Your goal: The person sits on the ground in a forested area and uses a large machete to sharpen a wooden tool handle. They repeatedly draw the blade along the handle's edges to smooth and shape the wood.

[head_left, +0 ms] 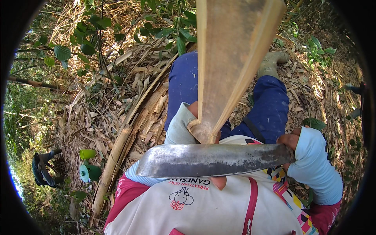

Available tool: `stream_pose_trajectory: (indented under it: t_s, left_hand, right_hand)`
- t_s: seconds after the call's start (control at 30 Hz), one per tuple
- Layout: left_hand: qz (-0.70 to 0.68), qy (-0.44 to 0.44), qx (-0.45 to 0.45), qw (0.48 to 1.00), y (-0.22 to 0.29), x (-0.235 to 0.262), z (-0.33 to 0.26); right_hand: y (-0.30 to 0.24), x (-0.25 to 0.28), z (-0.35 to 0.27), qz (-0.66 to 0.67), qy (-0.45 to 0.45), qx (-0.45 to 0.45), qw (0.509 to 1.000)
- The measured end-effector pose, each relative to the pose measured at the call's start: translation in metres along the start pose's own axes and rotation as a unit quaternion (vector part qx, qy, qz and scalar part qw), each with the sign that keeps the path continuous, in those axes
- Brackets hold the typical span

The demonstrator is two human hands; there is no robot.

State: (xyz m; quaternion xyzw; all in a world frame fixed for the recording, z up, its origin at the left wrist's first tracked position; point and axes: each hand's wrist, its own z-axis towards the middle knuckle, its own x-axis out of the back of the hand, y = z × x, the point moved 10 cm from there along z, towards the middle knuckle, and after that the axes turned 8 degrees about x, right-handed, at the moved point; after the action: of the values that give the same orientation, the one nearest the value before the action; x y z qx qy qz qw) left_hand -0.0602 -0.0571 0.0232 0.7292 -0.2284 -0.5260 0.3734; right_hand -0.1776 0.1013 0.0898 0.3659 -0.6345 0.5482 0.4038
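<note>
A long split bamboo piece [231,74] rises away from me, its hollow inner side showing and a node at its near end. My left hand [193,109], in a light blue sleeve, is closed around that near end, mostly hidden behind the bamboo and the blade. A machete [215,159] with a wide, dark-stained steel blade lies crosswise in front of my chest. Its blade overlaps the bamboo's near end; whether they touch I cannot tell. My right hand [289,141] grips the machete at the right, its handle hidden. A fingertip [219,183] shows below the blade.
Bamboo poles [113,168], one broken, lie left of my blue-trousered legs [270,107]. Dry leaves and shavings [105,113] cover the ground. A green lidded container [91,172], a yellow-green cup [87,154] and a dark bag [44,169] stand farther left. Leafy plants [88,37] grow ahead.
</note>
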Motion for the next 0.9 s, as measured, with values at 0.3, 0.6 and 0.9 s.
stream_pose_trajectory:
  t_s: [0.3, 0.6, 0.9]
  left_hand:
    - [-0.027, 0.023, 0.008, 0.999, -0.004, 0.004, -0.002]
    - [-0.026, -0.004, -0.053, 0.998, 0.007, -0.001, 0.000]
    - [-0.070, 0.008, 0.014, 0.997, -0.005, 0.008, -0.004]
  right_hand:
    - [-0.003, 0.000, 0.001, -0.012, 0.000, 0.005, 1.000]
    - [-0.004, 0.004, 0.000, -0.045, -0.011, -0.007, 0.999]
    - [-0.003, 0.000, -0.002, -0.038, -0.020, -0.018, 0.999]
